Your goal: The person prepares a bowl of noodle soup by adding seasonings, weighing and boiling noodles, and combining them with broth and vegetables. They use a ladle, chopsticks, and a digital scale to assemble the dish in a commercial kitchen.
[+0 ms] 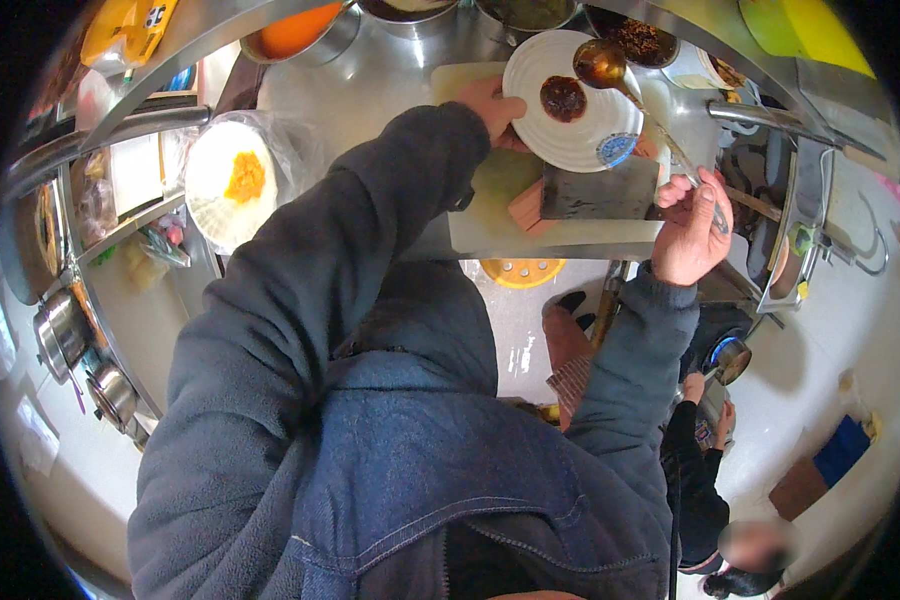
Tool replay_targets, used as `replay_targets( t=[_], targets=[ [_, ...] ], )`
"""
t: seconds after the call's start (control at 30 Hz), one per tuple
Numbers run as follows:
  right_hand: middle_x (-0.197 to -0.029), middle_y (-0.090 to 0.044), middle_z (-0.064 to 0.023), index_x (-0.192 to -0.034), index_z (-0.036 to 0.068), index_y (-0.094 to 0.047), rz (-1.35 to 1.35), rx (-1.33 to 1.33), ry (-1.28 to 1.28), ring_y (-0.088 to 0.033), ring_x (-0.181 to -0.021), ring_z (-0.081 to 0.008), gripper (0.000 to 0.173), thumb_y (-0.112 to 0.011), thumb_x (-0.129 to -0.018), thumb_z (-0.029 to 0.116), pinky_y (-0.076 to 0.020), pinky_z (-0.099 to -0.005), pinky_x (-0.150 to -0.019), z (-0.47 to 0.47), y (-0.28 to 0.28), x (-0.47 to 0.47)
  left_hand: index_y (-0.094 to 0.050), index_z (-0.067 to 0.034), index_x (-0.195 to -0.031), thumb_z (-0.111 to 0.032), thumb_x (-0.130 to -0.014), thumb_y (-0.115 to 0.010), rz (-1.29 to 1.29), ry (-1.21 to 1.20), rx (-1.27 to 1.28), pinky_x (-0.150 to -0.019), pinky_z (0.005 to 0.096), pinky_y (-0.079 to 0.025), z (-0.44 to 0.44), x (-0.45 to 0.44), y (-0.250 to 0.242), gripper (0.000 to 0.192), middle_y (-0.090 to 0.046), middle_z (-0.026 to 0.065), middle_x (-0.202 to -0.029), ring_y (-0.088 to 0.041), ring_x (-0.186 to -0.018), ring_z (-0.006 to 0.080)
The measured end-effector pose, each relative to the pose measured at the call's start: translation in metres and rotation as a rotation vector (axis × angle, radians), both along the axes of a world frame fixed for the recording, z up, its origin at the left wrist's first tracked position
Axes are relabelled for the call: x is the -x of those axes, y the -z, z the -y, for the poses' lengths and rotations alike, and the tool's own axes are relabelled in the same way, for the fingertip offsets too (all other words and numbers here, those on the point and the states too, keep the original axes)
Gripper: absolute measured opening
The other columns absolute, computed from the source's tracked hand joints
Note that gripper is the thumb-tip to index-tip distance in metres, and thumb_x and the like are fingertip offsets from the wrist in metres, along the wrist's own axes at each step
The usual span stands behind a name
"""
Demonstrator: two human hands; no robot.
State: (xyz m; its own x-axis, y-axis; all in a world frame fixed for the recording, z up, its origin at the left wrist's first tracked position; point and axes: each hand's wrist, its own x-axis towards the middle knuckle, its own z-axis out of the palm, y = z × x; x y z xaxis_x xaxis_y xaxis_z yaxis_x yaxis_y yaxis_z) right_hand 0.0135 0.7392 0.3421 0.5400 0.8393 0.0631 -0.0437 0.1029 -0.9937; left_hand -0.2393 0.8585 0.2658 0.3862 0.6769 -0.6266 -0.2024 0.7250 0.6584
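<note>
My left hand (495, 112) grips the left rim of a white plate (532, 64), which is tilted above the cutting board. A dark brown sauce (563, 99) lies in a round pool on the plate. In my right hand (691, 221) is the handle of a metal ladle (600, 64); its sauce-coated bowl is over the plate's upper right. Beneath the plate, a cleaver's broad blade (600, 193) rests over the pale cutting board (487, 225). A piece of reddish-brown meat or sausage (529, 208) shows at the blade's left, and more shows beside the plate's lower right.
Pots and bowls line the counter's back, including one with orange liquid (296, 34) and one with dark flakes (637, 37). Left stands a white plate with orange food (245, 178) by a plastic bag. Another person (694, 465) is at a lit burner, lower right. A metal rail (765, 116) crosses on the right.
</note>
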Motion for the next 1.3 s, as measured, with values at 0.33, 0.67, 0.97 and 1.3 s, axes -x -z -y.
replay_targets(
  t=[0.33,0.67,0.97,1.3],
  targets=[
    [-0.089,-0.070,-0.0135,-0.116,-0.006,-0.063,-0.393,0.138,0.083,-0.060,-0.074,-0.0162,0.026,-0.055,-0.105,0.016,-0.0478,-0.0281,-0.064,-0.039,-0.009,-0.049,-0.049,0.001,-0.141,-0.003,-0.090,-0.054,-0.001,-0.007,0.000,-0.080,0.0507,-0.066,0.007,0.009,0.000,0.051,-0.065,0.0190,-0.124,-0.072,-0.104,0.0343],
    [-0.094,-0.072,-0.0183,-0.120,-0.009,-0.064,0.083,-0.027,-0.091,-0.071,-0.074,-0.0218,0.024,-0.060,-0.103,0.006,-0.0610,-0.0317,-0.068,-0.141,0.040,-0.022,-0.052,-0.002,-0.141,-0.006,-0.091,-0.059,-0.108,-0.040,-0.012,-0.076,0.0382,-0.063,0.092,0.115,-0.010,0.050,-0.069,0.0116,-0.118,-0.072,-0.096,0.0236],
    [-0.099,-0.071,-0.0199,-0.117,-0.006,-0.062,0.014,0.307,-0.053,-0.070,-0.072,-0.0204,0.026,-0.064,-0.102,0.014,-0.0566,-0.0291,-0.064,-0.079,0.036,-0.009,-0.047,0.001,-0.141,-0.001,-0.095,-0.054,-0.108,-0.272,0.160,-0.095,0.0493,-0.060,0.164,0.203,0.012,0.046,-0.062,0.0191,-0.132,-0.068,-0.112,0.0344],
    [-0.107,-0.067,-0.0102,-0.126,-0.001,-0.059,0.024,0.570,0.391,-0.070,-0.082,-0.0212,0.035,-0.067,-0.092,0.003,-0.0582,-0.0317,-0.066,0.181,0.130,0.015,-0.029,-0.004,-0.157,-0.003,-0.092,-0.061,-0.007,0.300,0.175,-0.100,0.0454,-0.054,0.196,0.208,0.016,0.073,-0.049,0.0193,-0.148,-0.059,-0.127,0.0324]
  ],
)
